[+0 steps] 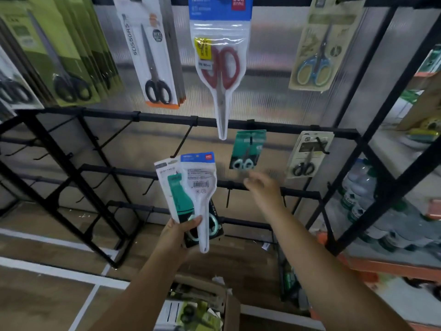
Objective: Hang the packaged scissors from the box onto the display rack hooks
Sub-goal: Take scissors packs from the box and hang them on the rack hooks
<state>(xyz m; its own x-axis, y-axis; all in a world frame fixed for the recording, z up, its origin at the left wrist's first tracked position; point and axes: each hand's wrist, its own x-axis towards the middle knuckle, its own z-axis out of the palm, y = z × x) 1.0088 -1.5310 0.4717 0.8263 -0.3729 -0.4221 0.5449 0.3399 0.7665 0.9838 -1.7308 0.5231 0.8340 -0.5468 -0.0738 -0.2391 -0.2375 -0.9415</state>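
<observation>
Fanned scissor packs (191, 194) upright before black rack (167, 118), box (205, 304) below

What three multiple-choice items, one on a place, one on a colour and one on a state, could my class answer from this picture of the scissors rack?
1. Where does the small teal package hang?
A. On a hook just above the right hand
B. In the cardboard box
C. On the top left hook

2. What colour are the handles of the scissors in the clear package with a blue header?
A. Black
B. Red
C. Yellow

3. What is the left hand doing?
A. Resting open on a bar
B. Gripping several scissor packages
C. Reaching into the box

Answers:
1 A: it hangs from the second bar, directly above the right hand.
2 B: red loops show through the clear plastic.
3 B: the thumb is curled over the held packages, fanned upward.
</observation>
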